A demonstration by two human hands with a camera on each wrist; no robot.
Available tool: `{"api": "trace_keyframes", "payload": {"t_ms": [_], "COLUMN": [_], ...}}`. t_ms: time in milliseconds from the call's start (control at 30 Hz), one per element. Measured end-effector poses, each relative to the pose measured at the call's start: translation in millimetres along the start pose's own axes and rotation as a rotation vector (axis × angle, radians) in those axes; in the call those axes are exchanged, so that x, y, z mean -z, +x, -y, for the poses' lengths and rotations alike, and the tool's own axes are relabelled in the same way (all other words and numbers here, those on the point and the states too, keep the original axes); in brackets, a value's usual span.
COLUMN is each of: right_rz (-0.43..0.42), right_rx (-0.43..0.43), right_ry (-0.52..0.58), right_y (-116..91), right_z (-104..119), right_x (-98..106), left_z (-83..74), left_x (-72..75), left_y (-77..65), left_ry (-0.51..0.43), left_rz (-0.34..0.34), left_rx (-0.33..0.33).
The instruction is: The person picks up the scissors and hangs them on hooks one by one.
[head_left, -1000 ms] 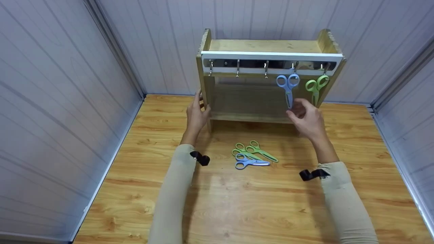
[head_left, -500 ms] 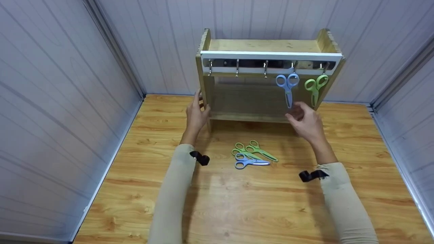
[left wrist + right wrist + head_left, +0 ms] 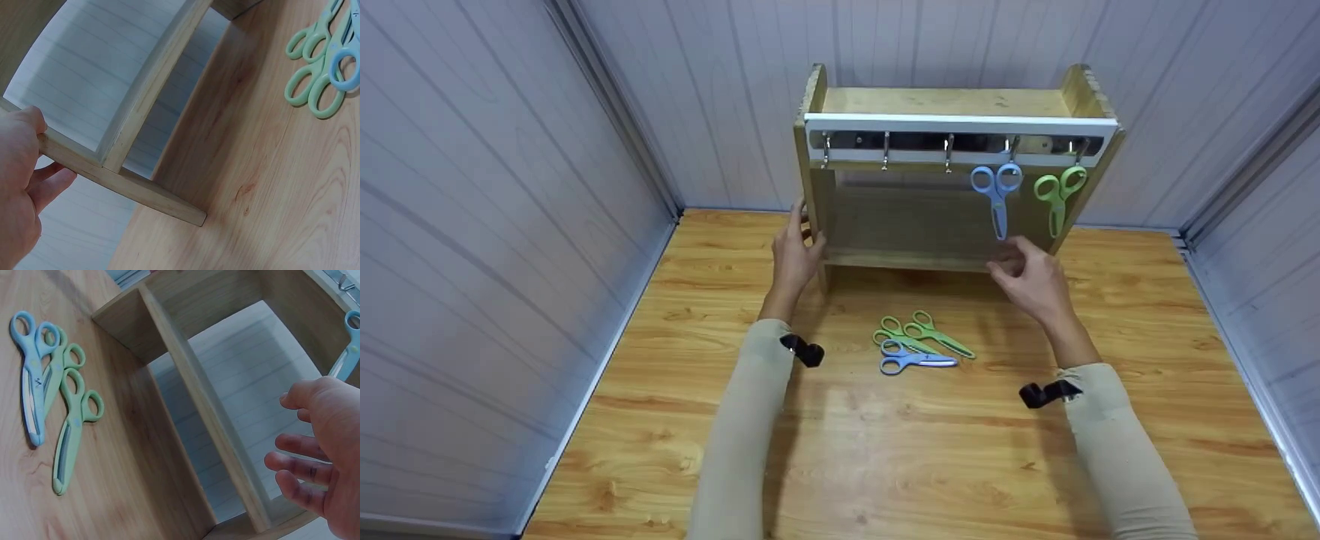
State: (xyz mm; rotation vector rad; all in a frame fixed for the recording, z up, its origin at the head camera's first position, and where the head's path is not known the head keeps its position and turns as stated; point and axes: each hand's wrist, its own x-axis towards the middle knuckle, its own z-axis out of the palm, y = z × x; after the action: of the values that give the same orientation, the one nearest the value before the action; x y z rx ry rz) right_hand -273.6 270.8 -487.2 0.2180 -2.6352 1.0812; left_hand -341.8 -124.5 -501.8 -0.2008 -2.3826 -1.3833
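Observation:
My left hand (image 3: 795, 255) grips the left side panel of a wooden shelf (image 3: 945, 101), thumb on one face and fingers on the other, as the left wrist view shows. Just below a pair of blue scissors (image 3: 997, 196) hanging from a hook, my right hand (image 3: 1035, 281) is apart from them, its fingers loosely bent around nothing. A pair of green scissors (image 3: 1059, 199) hangs from the hook at the far right. On the floor before the shelf lie two green scissors (image 3: 72, 433) and a pair of blue scissors (image 3: 29, 377), partly overlapping.
A white rail (image 3: 915, 124) with a row of metal hooks runs across the shelf's front; three hooks to the left carry nothing. Pale panelled walls (image 3: 720, 97) enclose the wood-patterned floor (image 3: 855, 457) at the back and both sides.
My right hand has come down and slightly left, away from the tips of the hanging blue scissors. My left hand and the scissors on the floor have stayed in place.

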Motion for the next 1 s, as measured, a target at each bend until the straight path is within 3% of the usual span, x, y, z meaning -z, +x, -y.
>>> {"api": "trace_keyframes", "payload": {"t_ms": [533,1000], "right_rz": [0.117,0.237], "right_rx": [0.003,0.077], "right_ry": [-0.059,-0.091], "right_y": [-6,-12], "right_z": [3,5], "right_x": [-15,-29], "left_z": [0.8,-0.7], "left_x": [0.0,0.0], "left_y": [0.7,0.7], "left_ry": [-0.005,0.019], "left_rz": [0.005,0.005], "left_rx": [0.007,0.013]}}
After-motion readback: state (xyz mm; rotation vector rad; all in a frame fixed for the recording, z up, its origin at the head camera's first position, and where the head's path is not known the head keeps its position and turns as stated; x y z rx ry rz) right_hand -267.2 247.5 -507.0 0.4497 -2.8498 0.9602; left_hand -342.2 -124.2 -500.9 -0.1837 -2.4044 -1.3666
